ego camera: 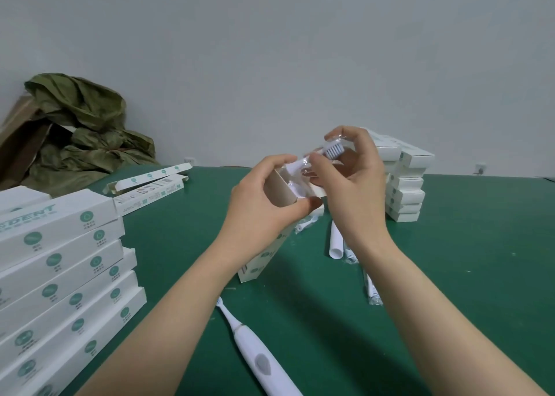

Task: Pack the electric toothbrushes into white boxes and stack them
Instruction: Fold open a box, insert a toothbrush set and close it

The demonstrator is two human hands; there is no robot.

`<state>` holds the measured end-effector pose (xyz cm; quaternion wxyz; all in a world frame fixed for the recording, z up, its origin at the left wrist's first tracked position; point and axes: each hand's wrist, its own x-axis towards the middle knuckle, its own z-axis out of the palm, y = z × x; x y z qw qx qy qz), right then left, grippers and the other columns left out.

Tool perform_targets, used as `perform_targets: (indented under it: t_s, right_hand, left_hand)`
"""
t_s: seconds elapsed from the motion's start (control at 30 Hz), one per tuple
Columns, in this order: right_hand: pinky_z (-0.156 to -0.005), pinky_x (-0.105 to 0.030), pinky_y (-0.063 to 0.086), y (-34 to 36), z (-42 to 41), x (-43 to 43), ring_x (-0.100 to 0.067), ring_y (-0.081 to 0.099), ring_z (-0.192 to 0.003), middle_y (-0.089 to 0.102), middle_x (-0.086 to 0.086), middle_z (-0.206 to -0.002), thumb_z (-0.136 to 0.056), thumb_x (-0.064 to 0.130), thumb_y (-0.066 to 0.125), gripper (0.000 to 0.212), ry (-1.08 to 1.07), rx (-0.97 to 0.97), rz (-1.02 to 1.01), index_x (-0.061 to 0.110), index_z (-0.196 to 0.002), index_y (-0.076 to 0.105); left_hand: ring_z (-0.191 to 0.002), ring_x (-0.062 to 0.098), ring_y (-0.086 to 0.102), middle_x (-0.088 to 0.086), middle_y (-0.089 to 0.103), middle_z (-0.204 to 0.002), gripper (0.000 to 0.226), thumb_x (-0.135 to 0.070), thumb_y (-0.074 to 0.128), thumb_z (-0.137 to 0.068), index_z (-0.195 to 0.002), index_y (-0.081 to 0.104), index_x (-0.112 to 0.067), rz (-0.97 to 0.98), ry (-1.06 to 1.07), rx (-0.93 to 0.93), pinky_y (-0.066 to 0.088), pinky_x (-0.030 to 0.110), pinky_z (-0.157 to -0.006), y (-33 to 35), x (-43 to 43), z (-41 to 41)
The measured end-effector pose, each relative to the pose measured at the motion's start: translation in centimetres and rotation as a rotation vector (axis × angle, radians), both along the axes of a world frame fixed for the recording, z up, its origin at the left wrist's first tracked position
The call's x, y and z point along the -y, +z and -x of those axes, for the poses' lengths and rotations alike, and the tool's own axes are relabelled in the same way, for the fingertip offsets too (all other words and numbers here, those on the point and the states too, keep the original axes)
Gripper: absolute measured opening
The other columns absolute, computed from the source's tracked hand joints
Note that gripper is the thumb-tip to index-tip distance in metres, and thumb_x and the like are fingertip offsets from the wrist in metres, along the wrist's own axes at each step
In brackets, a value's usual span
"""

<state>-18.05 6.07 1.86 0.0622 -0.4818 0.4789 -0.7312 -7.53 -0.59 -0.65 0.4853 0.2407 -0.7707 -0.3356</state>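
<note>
Head view: right hand (351, 179) fingertips (319, 162) pinch a brush head (332, 149) in clear wrap, bristles facing camera, its stem end at the mouth of the white box (280, 193). Left hand (261, 203) fingers (279, 160) are curled round the box's open top, thumb under the lip; the box stands tilted, lower end on or just above the green table (465, 275), can't tell which. Looks like the accessory-insert step, head not yet fully inside. The electric toothbrush (258, 356) lies loose on the table near the left forearm, unpacked. A white cylinder (335, 242) and more wrapped heads (371, 287) lie under the right wrist. Packed boxes are stacked near left (66, 263) and far right (407, 191). Risks: slippery wrap could catch on the box flap and crumple, jamming the head across the opening; squeezing the top could pinch the mouth narrower; the left forearm could sweep the loose toothbrush toward the table edge; the near-left stack is staggered, so a nudge could slide it.
</note>
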Motion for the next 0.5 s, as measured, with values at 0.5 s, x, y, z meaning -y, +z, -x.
perform_targets:
  t_s: [0.5]
  right_hand:
    - [-0.096,-0.008,0.022,-0.06,0.51,0.07,-0.009,0.040,-0.118,0.054,0.001,-0.135,-0.099,0.019,0.044,0.036,-0.071,-0.729,-0.352,0.015,-0.134,0.053]
  left_hand:
    - [-0.104,0.004,0.060,-0.013,0.065,-0.108,0.065,-0.039,0.074,-0.056,-0.118,0.055,-0.032,-0.040,-0.009,-0.054,0.046,0.018,-0.085,-0.26,0.75,0.12]
